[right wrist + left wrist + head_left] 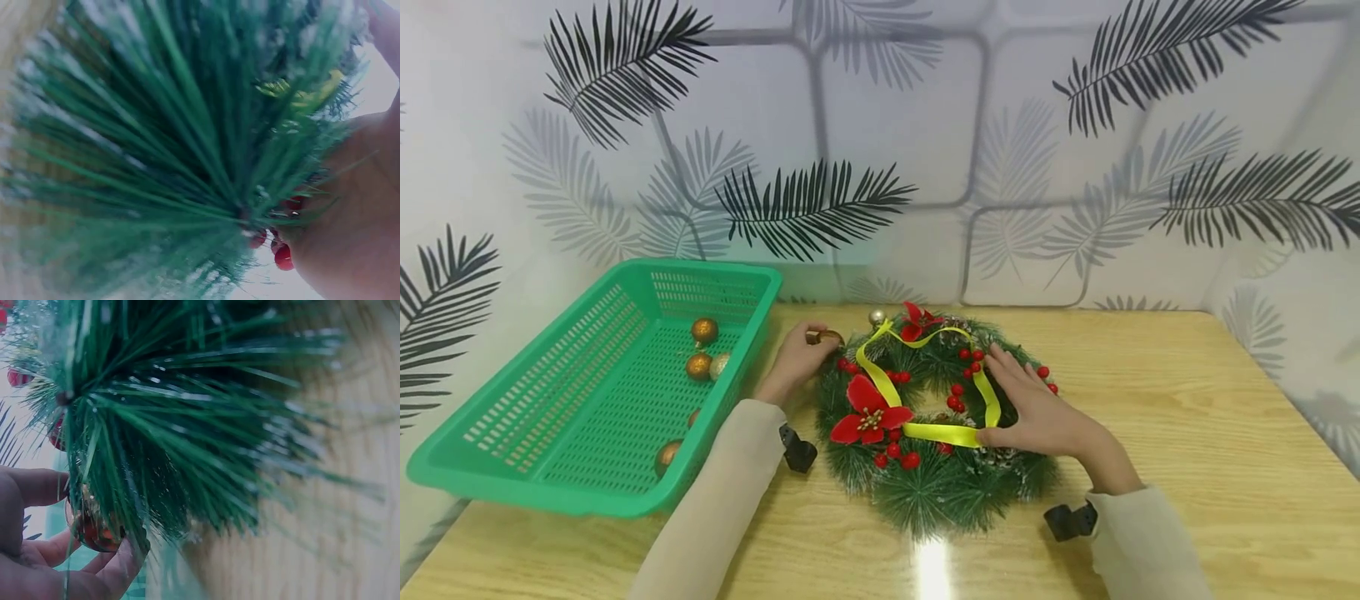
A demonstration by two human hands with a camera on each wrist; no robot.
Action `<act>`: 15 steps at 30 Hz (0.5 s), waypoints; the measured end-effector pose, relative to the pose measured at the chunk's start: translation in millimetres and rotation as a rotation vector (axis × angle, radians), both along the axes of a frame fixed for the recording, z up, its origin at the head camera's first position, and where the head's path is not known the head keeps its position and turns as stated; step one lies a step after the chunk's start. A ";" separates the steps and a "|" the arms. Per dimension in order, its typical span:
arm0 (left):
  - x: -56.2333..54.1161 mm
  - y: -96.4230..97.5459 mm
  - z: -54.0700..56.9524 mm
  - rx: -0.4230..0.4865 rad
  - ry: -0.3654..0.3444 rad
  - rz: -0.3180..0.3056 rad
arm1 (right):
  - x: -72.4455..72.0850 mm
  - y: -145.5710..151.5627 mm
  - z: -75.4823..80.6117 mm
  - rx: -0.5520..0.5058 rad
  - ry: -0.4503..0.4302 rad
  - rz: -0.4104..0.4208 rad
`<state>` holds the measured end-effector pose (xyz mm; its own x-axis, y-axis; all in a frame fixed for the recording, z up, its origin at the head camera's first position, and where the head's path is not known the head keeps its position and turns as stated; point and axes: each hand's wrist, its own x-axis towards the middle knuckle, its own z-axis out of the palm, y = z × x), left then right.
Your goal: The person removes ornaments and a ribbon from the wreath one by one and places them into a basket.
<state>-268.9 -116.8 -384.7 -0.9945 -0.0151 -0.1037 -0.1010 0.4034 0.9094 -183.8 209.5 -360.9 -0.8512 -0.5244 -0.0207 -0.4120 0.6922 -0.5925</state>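
A green Christmas wreath (917, 496) lies on the table, decorated with red berries, red poinsettias (859, 423) and a yellow ribbon (943, 434) looped across its middle. At the wreath's upper left edge, my left hand (793, 365) pinches a bronze bauble (828, 337). The left wrist view has the same shiny bauble (94, 528) between thumb and fingers, partly behind green needles. My right hand (1037, 412) rests on the wreath's right side, its fingers spread and its thumb at the ribbon. A small pale gold bauble (877, 317) sits at the wreath's back edge.
On the left stands a green plastic basket (572, 502) with several bronze and gold baubles (698, 367) along its right side. The wooden table (1210, 433) extends to the right, and a leaf-patterned backdrop (895, 125) rises behind it.
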 end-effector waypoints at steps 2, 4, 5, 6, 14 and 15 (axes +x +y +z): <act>0.9 -0.7 -0.1 0.018 -0.010 0.012 | 3.3 -1.0 2.0 0.023 0.006 -0.003; 1.6 -1.4 0.0 0.029 -0.016 0.017 | 6.7 -2.3 4.2 0.041 0.012 -0.006; 2.0 -1.8 0.5 0.035 -0.021 0.018 | 8.1 -3.0 5.5 0.051 0.014 -0.011; 2.1 -2.4 1.1 0.035 -0.022 0.020 | 9.4 -3.8 6.7 0.058 0.017 -0.016; 3.0 -7.1 8.5 0.028 0.022 -0.004 | 16.5 -9.0 17.7 0.071 0.029 -0.077; 2.9 -7.4 9.6 0.027 0.023 -0.003 | 17.7 -10.1 19.0 0.063 0.029 -0.088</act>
